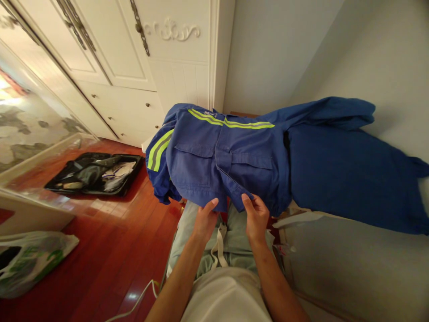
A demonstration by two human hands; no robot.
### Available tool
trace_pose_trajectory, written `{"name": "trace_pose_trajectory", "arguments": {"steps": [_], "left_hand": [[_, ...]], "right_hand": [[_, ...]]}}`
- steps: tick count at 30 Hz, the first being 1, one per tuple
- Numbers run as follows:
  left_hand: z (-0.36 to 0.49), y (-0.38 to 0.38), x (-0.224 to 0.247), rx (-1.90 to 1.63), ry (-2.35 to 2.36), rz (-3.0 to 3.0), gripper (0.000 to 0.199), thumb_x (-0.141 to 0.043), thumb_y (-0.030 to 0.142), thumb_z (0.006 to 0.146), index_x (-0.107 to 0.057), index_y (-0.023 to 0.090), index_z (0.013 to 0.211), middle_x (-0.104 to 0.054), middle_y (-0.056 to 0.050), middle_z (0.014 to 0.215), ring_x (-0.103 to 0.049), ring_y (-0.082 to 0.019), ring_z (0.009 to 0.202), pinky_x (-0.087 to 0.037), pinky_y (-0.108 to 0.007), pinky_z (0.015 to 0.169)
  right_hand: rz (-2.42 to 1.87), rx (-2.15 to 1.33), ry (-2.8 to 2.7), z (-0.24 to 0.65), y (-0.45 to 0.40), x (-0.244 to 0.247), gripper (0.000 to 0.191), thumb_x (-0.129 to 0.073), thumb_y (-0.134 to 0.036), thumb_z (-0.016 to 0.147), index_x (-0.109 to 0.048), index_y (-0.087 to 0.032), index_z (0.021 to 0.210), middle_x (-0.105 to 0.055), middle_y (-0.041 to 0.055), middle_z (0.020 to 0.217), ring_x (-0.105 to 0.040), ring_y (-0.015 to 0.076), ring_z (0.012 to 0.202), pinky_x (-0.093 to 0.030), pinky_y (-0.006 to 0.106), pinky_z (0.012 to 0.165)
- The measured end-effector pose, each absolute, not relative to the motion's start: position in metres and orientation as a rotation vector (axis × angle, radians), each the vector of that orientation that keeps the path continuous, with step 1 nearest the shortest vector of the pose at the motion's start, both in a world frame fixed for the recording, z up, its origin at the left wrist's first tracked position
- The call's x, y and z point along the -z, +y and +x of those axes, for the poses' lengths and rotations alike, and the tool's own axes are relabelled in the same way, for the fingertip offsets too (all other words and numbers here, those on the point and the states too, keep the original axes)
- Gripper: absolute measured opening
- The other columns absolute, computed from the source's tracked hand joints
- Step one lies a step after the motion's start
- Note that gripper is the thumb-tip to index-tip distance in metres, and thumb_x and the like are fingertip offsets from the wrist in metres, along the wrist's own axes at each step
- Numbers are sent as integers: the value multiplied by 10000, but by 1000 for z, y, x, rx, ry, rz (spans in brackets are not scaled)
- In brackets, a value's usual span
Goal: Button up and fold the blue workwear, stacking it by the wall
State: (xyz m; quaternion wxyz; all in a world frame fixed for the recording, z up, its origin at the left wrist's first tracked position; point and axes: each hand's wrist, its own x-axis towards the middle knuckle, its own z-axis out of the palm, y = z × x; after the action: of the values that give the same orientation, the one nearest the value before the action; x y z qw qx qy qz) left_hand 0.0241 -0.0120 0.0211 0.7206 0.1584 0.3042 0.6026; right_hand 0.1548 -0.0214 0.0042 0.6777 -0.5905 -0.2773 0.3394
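Observation:
A blue work jacket (pixel 194 165) with yellow-green and grey reflective stripes is spread out in front of me, its collar end away from me. My left hand (pixel 207 219) pinches the bottom hem on the left front panel. At the lower corner of the right front panel, my right hand (pixel 256 217) grips the hem between thumb and fingers. The two panels part slightly at the bottom, between my hands. One sleeve bunches down at the left; the other stretches right, above a second piece of dark blue cloth (pixel 348 174). What supports the jacket is mostly hidden.
White wardrobe doors (pixel 117 40) stand ahead on the left, beside a grey wall (pixel 268 53). On the red wooden floor (pixel 134 232) lie an open black suitcase (pixel 130 183) with contents, a plastic bag (pixel 40 259) and a white cable (pixel 140 295). My legs (pixel 191 237) are below the jacket.

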Motion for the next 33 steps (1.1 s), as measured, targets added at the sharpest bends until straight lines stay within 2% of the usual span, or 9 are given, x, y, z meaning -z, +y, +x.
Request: {"name": "trace_pose_trajectory", "arguments": {"steps": [3, 6, 12, 15, 17, 19, 22, 26, 33], "left_hand": [[32, -9, -23, -1340, 664, 353, 297, -796, 193, 722, -722, 251, 1003, -742, -33, 1090, -674, -218, 1063, -500, -355, 1001], [36, -7, -24, -1355, 740, 351, 347, -817, 141, 658, -724, 259, 971, -753, -25, 989, -700, -219, 938, -540, -356, 918], [28, -2, -18, -1420, 860, 214, 389, -730, 21, 493, -735, 209, 833, -746, 8, 857, -684, -175, 810, -548, -262, 743], [23, 0, -20, -1434, 830, 195, 380, -731, 23, 485, -735, 184, 830, -745, 12, 830, -675, -149, 764, -541, -235, 718], [22, 2, -25, -1437, 790, 159, 395, -751, 46, 511, -739, 184, 881, -758, 0, 881, -697, -169, 828, -553, -254, 775], [25, 4, -31, -1408, 753, 112, 362, -777, 114, 581, -742, 174, 936, -767, -31, 936, -713, -205, 920, -559, -294, 852], [32, 12, -37, -1350, 704, 79, 284, -776, 239, 697, -743, 148, 964, -767, -77, 989, -704, -248, 1040, -542, -348, 957], [44, 25, -40, -1381, 683, 139, 328, -781, 231, 698, -733, 149, 1012, -756, -82, 1082, -658, -250, 1159, -497, -349, 1046], [54, 38, -30, -1478, 812, 189, 313, -685, 88, 605, -741, 169, 903, -759, -18, 860, -703, -193, 918, -517, -311, 943]], "right_hand": [[-1282, -839, -546, 152, -19, 0, 500, -772, -538, 704, -667, -116, 950, -683, 48, 856, -599, 127, 732, -501, 234, 688], [-1258, -882, -476, 152, -17, -2, 471, -748, -519, 705, -625, -141, 959, -669, 30, 842, -591, 126, 709, -481, 224, 638], [-1190, -678, -334, 174, -16, -12, 292, -635, -387, 657, -542, -176, 836, -584, -30, 757, -567, 112, 724, -478, 213, 666], [-1277, -829, -487, 187, -21, -16, 280, -642, -388, 646, -516, -177, 780, -534, -37, 666, -517, 102, 617, -427, 198, 556], [-1372, -1001, -636, 193, -25, -17, 308, -680, -393, 641, -552, -178, 819, -585, -18, 693, -541, 118, 602, -441, 212, 529], [-1425, -1099, -805, 196, -26, -20, 364, -716, -370, 648, -607, -178, 937, -673, 26, 849, -622, 155, 701, -502, 239, 581], [-1363, -1083, -1027, 197, -22, -26, 459, -735, -365, 722, -627, -193, 1134, -692, 72, 1111, -672, 191, 972, -559, 273, 786], [-1310, -1034, -1242, 191, 0, -45, 507, -738, -445, 795, -623, -207, 1229, -659, 89, 1237, -651, 199, 1110, -543, 317, 945], [-1420, -761, -1434, 171, 55, -66, 572, -763, -456, 758, -641, -169, 1237, -697, 106, 1136, -698, 182, 895, -550, 246, 678]]}}
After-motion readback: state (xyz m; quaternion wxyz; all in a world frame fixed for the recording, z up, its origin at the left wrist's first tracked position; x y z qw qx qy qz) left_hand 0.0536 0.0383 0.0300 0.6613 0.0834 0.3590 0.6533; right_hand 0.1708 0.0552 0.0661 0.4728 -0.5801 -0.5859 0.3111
